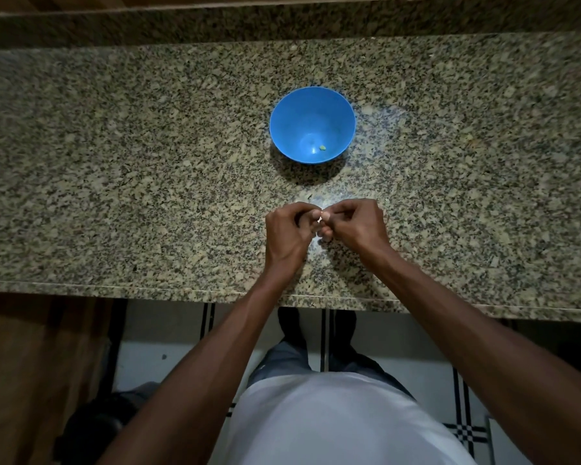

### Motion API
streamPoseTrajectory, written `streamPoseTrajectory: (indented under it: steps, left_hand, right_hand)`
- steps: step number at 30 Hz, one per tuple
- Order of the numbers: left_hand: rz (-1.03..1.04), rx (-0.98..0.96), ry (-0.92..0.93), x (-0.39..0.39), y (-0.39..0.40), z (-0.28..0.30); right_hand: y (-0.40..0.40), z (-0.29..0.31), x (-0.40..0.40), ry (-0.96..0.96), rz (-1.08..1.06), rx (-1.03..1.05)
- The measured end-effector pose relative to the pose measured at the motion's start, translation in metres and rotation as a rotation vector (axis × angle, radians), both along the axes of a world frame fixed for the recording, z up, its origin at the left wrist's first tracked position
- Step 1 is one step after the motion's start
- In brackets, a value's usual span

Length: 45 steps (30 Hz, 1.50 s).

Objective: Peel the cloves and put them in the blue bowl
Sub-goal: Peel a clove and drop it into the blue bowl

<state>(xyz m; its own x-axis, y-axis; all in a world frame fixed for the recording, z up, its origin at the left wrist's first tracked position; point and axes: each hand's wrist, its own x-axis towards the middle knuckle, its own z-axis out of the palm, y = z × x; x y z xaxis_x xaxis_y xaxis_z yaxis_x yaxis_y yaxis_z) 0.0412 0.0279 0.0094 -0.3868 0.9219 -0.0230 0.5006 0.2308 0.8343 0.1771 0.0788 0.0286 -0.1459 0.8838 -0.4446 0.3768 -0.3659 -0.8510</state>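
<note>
The blue bowl [312, 124] stands on the speckled granite worktop [114, 162], and everything else is best placed against it. Just on the person's side of the bowl, both hands meet above the stone: the left hand [287, 231] and the right hand [358, 226] have their fingers curled inward, fingertips together, pinching one small pale clove [323, 216] between them. Only a sliver of the clove shows between the fingers, so whether its skin is partly off cannot be told. Inside the bowl, low on the side nearest the person, lies one small yellowish piece [322, 148], which looks like a clove already peeled and dropped in; a fainter speck beside it is too small to name. A few pale flecks on the worktop between the bowl and the hands may be shed skin [307, 197], though they are hard to separate from the granite pattern. As a judgement, the task is in its early part: one clove seems done, a second is being worked at, and it has yet to go into the bowl. No further unpeeled cloves are visible anywhere around the bowl, so how many remain cannot be said.
</note>
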Motion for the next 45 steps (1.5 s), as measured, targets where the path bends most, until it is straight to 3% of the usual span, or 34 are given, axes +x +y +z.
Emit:
streamPoseTrajectory:
  steps: [4, 7, 9, 11, 13, 15, 18, 20, 24, 29, 32, 35, 39, 45]
  left_hand:
    - [0.199, -0.15, -0.309, 0.004, 0.003, 0.001]
    - [0.238, -0.194, -0.496, 0.002, 0.003, 0.007]
    - [0.199, -0.199, -0.502, -0.002, 0.004, 0.009]
    - [0.125, -0.202, -0.375, -0.006, 0.004, 0.008]
    - [0.022, -0.184, -0.139, -0.01, 0.005, 0.008]
    - [-0.054, -0.146, 0.026, -0.012, 0.005, 0.008]
    - [-0.058, -0.114, 0.039, -0.013, 0.005, 0.009]
    - [-0.01, -0.115, -0.01, -0.011, 0.005, 0.009]
    - [0.055, -0.121, -0.174, -0.009, 0.007, 0.01]
    - [-0.01, -0.187, -0.193, -0.011, 0.013, 0.01]
    - [-0.063, -0.259, -0.169, -0.017, 0.017, 0.008]
    - [-0.123, -0.34, -0.297, -0.023, 0.019, 0.009]
    - [-0.14, -0.382, -0.324, -0.021, 0.02, 0.011]
    - [-0.068, -0.357, -0.341, -0.005, 0.02, 0.007]
  right_hand:
    - [-0.001, -0.004, -0.001, -0.162, 0.141, 0.311]
    - [-0.001, -0.007, 0.0, -0.258, 0.25, 0.492]
    - [-0.001, -0.008, 0.0, -0.323, 0.329, 0.582]
    - [-0.001, -0.011, 0.0, -0.363, 0.389, 0.627]
    - [-0.001, -0.012, 0.001, -0.318, 0.374, 0.551]
    - [0.002, -0.011, 0.004, -0.169, 0.279, 0.33]
    - [0.003, -0.009, 0.005, 0.116, 0.13, -0.014]
    - [0.002, -0.009, 0.006, 0.224, 0.068, -0.096]
    - [-0.001, -0.009, 0.009, 0.241, -0.032, -0.03]
    - [0.003, -0.006, 0.01, -0.05, 0.123, 0.208]
    - [0.005, -0.004, 0.011, -0.108, 0.216, 0.303]
    - [0.004, -0.006, 0.013, -0.134, 0.261, 0.364]
    - [0.006, -0.012, 0.014, -0.036, 0.19, 0.252]
    - [0.002, -0.016, 0.012, 0.314, -0.102, -0.09]
